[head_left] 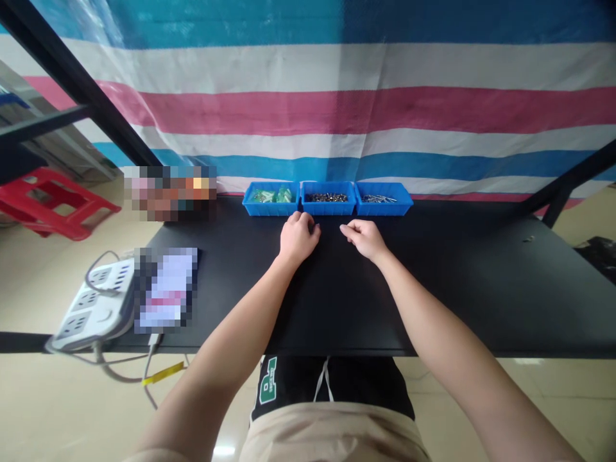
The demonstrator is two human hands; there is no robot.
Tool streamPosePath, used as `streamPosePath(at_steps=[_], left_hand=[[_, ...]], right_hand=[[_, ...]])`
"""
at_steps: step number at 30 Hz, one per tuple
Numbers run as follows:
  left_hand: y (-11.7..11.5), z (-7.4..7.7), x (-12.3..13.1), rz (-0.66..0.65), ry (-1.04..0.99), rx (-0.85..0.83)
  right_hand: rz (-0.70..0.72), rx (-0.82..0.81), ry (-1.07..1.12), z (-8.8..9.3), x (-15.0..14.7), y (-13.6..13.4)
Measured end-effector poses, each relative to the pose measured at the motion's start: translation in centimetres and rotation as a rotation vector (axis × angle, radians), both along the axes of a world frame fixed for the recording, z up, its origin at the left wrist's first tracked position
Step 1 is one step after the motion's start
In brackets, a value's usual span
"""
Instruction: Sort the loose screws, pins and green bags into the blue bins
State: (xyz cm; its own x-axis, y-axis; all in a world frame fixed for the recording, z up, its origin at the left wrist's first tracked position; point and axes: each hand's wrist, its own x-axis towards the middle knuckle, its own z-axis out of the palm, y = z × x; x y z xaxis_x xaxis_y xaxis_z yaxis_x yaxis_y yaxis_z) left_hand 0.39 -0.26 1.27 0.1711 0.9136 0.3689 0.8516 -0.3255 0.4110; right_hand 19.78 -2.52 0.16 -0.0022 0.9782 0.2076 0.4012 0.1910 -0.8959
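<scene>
My left hand (299,240) rests on the black table (337,301), just in front of the gap between the left and middle blue bins. Its fingers curl down and its thumb sits close to the index finger; anything inside is hidden. To the right, my right hand (366,239) is closed in a pinch, thumb pointing left, and whatever it may hold is too small or hidden to see. Small plastic packets lie in the left bin (272,210). Many small metal pieces fill the middle bin (329,208), and thin metal pins or screws lie in the right bin (384,209).
A white power strip (99,305) with cables and a blurred, phone-like rectangle (168,289) are at the left edge. Small metal bits (529,239) lie far right. A striped sheet (366,109) hangs behind; a red stool (58,204) stands left. Black frame posts (91,83) flank the table.
</scene>
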Motion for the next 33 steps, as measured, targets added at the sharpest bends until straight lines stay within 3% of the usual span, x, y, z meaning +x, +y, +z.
streamPosePath(at_steps=[7,19,33], left_hand=[[1.0,0.1,-1.5,-0.003,0.034,0.14],[1.7,-0.6,-2.1,-0.026,0.146,0.069],[0.8,0.9,-1.7,0.219,0.186,0.088]], right_hand=[[-0.027,0.014,-0.001,-0.7,-0.4,0.1],[-0.019,0.019,0.012,-0.7,-0.6,0.1],[0.01,0.058,-0.169,-0.3,-0.7,-0.4]])
